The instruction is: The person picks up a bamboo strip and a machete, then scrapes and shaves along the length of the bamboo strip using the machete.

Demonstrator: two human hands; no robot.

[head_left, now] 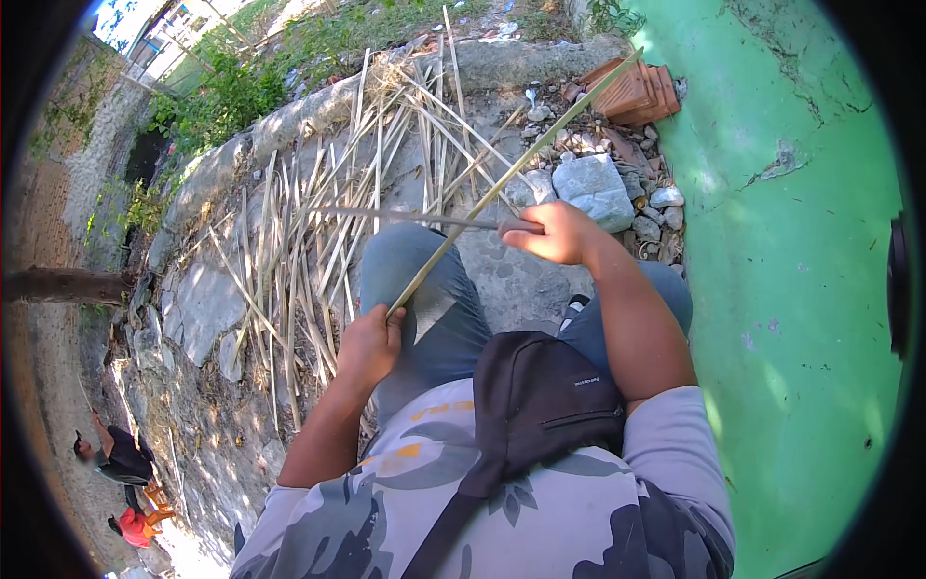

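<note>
My left hand (369,345) is closed round the lower end of a long, pale green-yellow bamboo strip (526,158), beside my left knee. The strip slants up and away to the right, its far end near the stacked bricks. My right hand (552,232) grips the handle of a long, thin, dark-bladed knife (434,220). Its blade points left above my knee and crosses the strip; whether the two touch I cannot tell. Many more split strips (307,246) lie in a loose heap on the stone ground in front and to the left.
Orange-brown hollow bricks (637,94) and a pale stone block (592,190) lie among rubble ahead. A cracked green wall (781,289) rises close on my right. A low concrete edge (318,111) runs behind the strips. Two people (123,454) are at the far lower left, near orange chairs.
</note>
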